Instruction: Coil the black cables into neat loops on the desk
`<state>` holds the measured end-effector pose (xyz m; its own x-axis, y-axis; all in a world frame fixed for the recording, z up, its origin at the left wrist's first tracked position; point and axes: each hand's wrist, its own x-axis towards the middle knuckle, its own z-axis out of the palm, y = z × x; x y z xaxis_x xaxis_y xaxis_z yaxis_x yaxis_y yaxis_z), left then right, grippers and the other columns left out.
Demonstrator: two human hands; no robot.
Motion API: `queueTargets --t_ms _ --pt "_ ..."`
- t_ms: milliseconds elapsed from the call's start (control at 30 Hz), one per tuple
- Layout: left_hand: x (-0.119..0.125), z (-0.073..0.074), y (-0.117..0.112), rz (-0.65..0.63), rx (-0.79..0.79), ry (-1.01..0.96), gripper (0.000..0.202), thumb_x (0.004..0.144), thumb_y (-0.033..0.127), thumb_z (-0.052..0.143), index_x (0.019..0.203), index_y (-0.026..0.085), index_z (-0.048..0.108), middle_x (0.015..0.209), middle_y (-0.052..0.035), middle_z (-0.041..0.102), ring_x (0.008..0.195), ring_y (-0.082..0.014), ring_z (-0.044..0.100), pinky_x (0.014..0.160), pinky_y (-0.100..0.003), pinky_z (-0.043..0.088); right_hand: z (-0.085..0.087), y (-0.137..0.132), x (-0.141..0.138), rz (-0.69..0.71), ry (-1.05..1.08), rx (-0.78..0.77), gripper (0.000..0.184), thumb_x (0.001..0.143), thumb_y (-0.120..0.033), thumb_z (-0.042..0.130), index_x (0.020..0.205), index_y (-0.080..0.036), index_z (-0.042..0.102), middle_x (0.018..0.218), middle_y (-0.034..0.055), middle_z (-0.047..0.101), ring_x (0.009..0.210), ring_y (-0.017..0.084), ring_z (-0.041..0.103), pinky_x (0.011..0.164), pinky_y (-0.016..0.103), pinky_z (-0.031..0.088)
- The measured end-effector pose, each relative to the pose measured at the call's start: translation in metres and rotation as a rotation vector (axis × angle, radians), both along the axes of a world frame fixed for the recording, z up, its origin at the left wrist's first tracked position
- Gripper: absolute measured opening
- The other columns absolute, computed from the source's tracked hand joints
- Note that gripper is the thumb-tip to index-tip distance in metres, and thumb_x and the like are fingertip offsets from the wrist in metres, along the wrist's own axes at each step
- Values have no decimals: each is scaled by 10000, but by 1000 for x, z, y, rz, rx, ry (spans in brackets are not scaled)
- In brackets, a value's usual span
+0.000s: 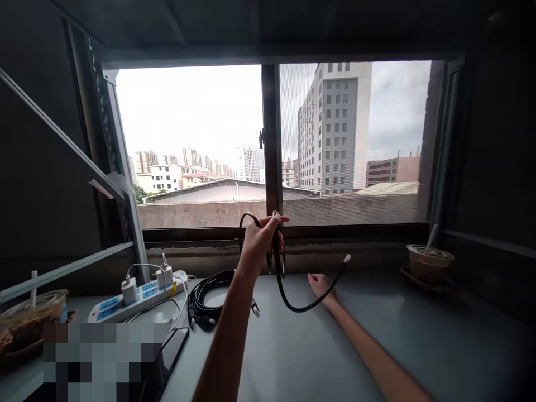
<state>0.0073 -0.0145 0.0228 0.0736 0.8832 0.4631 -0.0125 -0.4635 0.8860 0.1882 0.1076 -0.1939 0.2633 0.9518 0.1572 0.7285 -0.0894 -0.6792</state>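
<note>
My left hand [262, 237] is raised in front of the window, closed around a few loops of a black cable [293, 307]. From that hand the cable sags in a curve, then rises to a free silver plug end [347, 258]. My right hand [319, 283] lies low on the grey table [377, 346] just behind that curve, fingers resting flat, and the cable crosses in front of its wrist. A second black cable coil [205, 301] lies on the table to the left of my left forearm.
A white and blue power strip [138, 296] with chargers plugged in sits at the left. Lidded drink cups with straws stand at far left [29, 312] and far right [429, 259]. A dark flat device [170, 352] lies near the front left. A metal frame [121, 184] rises on the left.
</note>
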Motion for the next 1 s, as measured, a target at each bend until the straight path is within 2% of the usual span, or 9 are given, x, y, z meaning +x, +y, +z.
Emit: queueTargets --t_ms 133,267,367,467,533,567,667,800,1000 --pt "-7 -2 9 9 -6 -47 281 784 320 530 836 105 704 406 36 480 372 -87 445 436 -212 376 22 3 18 -97 259 102 270 904 -364 488 976 -120 579 848 22 600 676 100 576 600 250 504" --pt "-18 -1 19 109 9 -72 319 811 351 496 861 114 704 465 5 564 527 -113 551 570 -213 413 76 -7 25 -66 439 277 320 913 -415 451 852 -122 563 650 -32 528 480 51 460 460 188 410" --pt "-23 -1 24 135 -13 -87 314 813 320 498 964 114 680 621 -31 665 737 -146 617 682 -226 429 129 -30 11 83 490 402 486 914 -512 333 661 -146 529 485 -55 404 395 54 368 410 187 333" --pt "-26 -3 28 141 -9 -139 341 790 293 525 1058 120 645 730 -41 689 814 -163 623 723 -252 438 173 -68 -21 326 456 443 505 807 -608 464 650 -152 612 517 -20 512 413 66 430 437 202 355" --pt "-28 -4 31 147 11 -160 345 773 302 551 1061 137 642 774 -43 687 830 -164 622 732 -259 442 192 -94 -44 510 307 484 463 763 -609 526 736 -175 683 656 15 633 499 98 532 497 223 410" --pt "-29 -5 32 144 21 -168 340 764 311 566 1051 145 642 790 -42 683 832 -162 621 732 -258 444 198 -105 -55 535 210 524 411 732 -591 577 784 -203 701 727 17 665 579 123 583 540 235 438" --pt "-31 -8 36 126 38 -200 309 746 345 607 996 164 629 796 -32 674 817 -148 622 719 -244 449 205 -124 -75 445 54 588 386 619 -510 718 915 -263 695 904 2 689 697 166 631 616 279 479" --pt "-29 -9 38 66 60 -197 248 742 363 632 881 162 591 746 -6 649 719 -115 609 688 -229 453 203 -118 -77 393 41 579 218 638 -326 724 840 -253 688 785 -21 691 664 166 639 608 282 481" --pt "-19 -8 33 -2 33 -144 217 765 359 627 819 173 529 672 31 615 629 -87 596 712 -236 471 202 -106 -61 449 118 578 148 653 -303 686 756 -198 673 721 -7 682 601 154 626 536 249 457"
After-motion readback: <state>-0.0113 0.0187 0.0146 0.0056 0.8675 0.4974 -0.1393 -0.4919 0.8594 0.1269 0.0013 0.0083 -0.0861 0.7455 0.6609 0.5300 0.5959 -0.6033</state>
